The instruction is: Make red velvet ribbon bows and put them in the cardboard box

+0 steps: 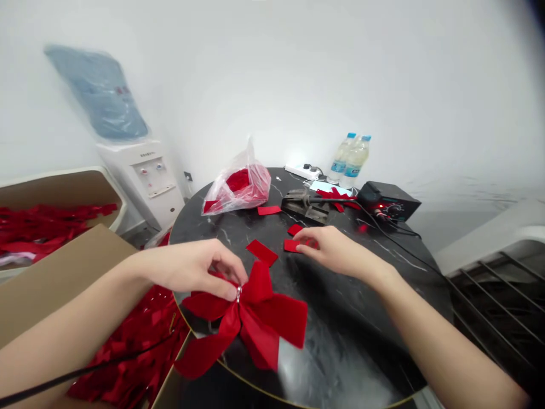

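Note:
My left hand (193,271) pinches the middle of a large red velvet bow (255,318) that lies on the round black marble table (340,341), near its front edge. A small metal ring sits at the bow's knot by my fingertips. Further back, my right hand (330,248) rests on the table with its fingers on a small red fabric strip (293,245). Two more red strips (261,251) lie just left of that hand.
A plastic bag of red pieces (238,187), a metal tool (304,204), a black control box (389,200) with cables, a power strip and two water bottles (351,159) stand at the table's back. A cardboard box of red bows (128,346) sits at left, with a water dispenser (145,176) behind.

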Motion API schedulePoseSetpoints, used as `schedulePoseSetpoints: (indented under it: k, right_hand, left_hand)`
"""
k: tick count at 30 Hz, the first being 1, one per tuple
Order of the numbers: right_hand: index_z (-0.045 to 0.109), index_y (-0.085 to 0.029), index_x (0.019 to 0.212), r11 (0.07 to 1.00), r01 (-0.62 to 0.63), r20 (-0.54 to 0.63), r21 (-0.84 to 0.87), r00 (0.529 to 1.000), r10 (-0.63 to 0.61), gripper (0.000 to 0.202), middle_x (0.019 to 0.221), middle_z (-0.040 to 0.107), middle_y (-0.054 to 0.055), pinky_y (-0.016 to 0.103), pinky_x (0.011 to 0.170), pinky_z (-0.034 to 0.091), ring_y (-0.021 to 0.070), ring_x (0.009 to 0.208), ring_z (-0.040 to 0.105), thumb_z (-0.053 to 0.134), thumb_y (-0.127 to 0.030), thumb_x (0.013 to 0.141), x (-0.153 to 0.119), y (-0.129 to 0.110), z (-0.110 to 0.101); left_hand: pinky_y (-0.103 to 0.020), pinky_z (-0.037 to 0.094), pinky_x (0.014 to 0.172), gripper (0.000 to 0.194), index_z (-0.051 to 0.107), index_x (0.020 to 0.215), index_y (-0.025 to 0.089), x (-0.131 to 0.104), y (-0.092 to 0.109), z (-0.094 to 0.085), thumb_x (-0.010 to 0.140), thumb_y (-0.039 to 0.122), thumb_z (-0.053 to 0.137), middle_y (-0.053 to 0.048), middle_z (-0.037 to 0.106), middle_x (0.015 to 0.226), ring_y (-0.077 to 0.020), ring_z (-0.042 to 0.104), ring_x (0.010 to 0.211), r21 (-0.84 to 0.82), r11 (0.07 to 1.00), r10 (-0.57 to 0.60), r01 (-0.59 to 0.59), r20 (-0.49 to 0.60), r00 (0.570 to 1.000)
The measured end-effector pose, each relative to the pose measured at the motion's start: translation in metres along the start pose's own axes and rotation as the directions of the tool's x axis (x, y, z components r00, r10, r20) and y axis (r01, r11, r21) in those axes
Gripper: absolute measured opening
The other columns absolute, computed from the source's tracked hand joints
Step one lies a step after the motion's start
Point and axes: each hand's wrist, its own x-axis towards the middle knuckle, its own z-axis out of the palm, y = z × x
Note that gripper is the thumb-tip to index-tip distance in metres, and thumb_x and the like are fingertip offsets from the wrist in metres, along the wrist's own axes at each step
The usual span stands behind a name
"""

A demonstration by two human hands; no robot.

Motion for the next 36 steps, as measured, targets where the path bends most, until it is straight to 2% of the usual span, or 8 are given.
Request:
schedulePoseSetpoints:
  k: [8,13,17,22,27,30,33,36]
  right_hand:
    - [0.074,-0.014,0.116,0.988,-0.021,-0.04,-0.15,0.999,0.015,0.026,0.114,0.07,0.016,0.04,0.097,0.048,0.0308,0.109,0.064,0.073,-0.013,0.09,0.015,0.035,0.018]
    - [0.073,-0.02,0.098,0.999,0.038,-0.174,-0.005,0.984,-0.039,0.014,0.094,0.073,0.004,0.031,0.079,0.052,0.0199,0.084,0.068,0.068,-0.011,0.088,0.014,0.041,0.016]
    - [0.07,-0.022,0.097,0.977,0.18,-0.425,0.114,0.898,-0.116,0.014,0.108,0.07,0.005,0.03,0.082,0.056,0.019,0.095,0.068,0.063,-0.013,0.089,0.012,0.032,0.018]
    - [0.071,-0.024,0.095,0.938,0.313,-0.602,0.151,0.782,-0.165,0.023,0.126,0.065,0.006,0.037,0.101,0.054,0.0224,0.119,0.064,0.058,-0.006,0.086,0.007,0.017,0.027]
    - [0.058,-0.028,0.133,0.668,0.246,-0.371,0.702,0.927,0.049,0.046,0.147,0.054,0.008,0.036,0.092,0.062,0.0223,0.118,0.065,0.062,-0.015,0.089,0.007,0.016,0.026]
    - [0.062,-0.022,0.129,0.563,0.149,-0.289,0.813,0.943,0.167,0.046,0.117,0.068,0.008,0.029,0.067,0.064,0.0168,0.083,0.069,0.078,-0.033,0.087,0.01,0.018,0.027]
    - [0.068,-0.019,0.107,0.546,0.13,-0.276,0.828,0.941,0.195,0.037,0.083,0.066,0.001,0.022,0.045,0.053,0.0129,0.059,0.062,0.087,-0.037,0.081,0.012,0.019,0.03]
    - [0.064,-0.02,0.094,0.534,0.196,-0.337,0.823,0.924,0.181,0.031,0.104,0.069,0.005,0.023,0.046,0.055,0.0131,0.061,0.066,0.087,-0.036,0.081,0.012,0.018,0.032]
  left_hand:
    - [-0.025,0.056,0.079,0.027,0.081,0.106,0.021,0.072,-0.004,0.043,0.084,0.035,0.08,-0.005,0.082,0.098,-0.02,0.076,0.088,-0.041,0.991,0.129,-0.129,0.002,0.992]
    - [-0.026,0.055,0.063,0.043,0.075,0.1,0.019,0.119,0.001,0.024,0.073,0.051,0.086,-0.007,0.079,0.08,-0.0221,0.074,0.072,0.07,0.992,0.121,-0.108,-0.219,0.968]
    - [-0.031,0.06,0.059,0.075,0.048,0.142,0.021,0.136,-0.002,0.005,0.088,0.07,0.062,-0.009,0.077,0.084,-0.0236,0.076,0.066,-0.346,0.938,-0.095,-0.003,-0.265,0.96]
    - [-0.031,0.066,0.079,0.05,0.069,0.116,0.015,0.151,-0.017,0.015,0.078,0.042,0.087,-0.009,0.077,0.097,-0.0189,0.077,0.084,-0.67,0.714,-0.05,-0.203,-0.338,0.94]
    - [-0.018,0.058,0.052,0.031,0.075,0.094,0.015,0.143,-0.021,0.013,0.076,0.036,0.089,0.001,0.07,0.062,-0.0109,0.067,0.052,-0.519,0.81,-0.013,-0.272,-0.48,0.877]
    - [-0.017,0.049,0.038,0.037,0.078,0.107,0.015,0.134,-0.019,0.006,0.087,0.046,0.077,0.002,0.062,0.046,-0.0128,0.061,0.037,-0.39,0.892,0.041,-0.231,-0.438,0.898]
    - [-0.026,0.062,0.048,0.048,0.073,0.131,0.02,0.132,-0.019,0.004,0.091,0.046,0.073,-0.004,0.077,0.065,-0.0203,0.074,0.052,-0.453,0.859,0.052,-0.237,-0.384,0.922]
    - [-0.028,0.068,0.075,0.038,0.079,0.12,0.022,0.137,-0.021,0.006,0.086,0.036,0.081,-0.007,0.083,0.097,-0.0219,0.081,0.084,-0.421,0.832,0.124,-0.362,-0.494,0.86]
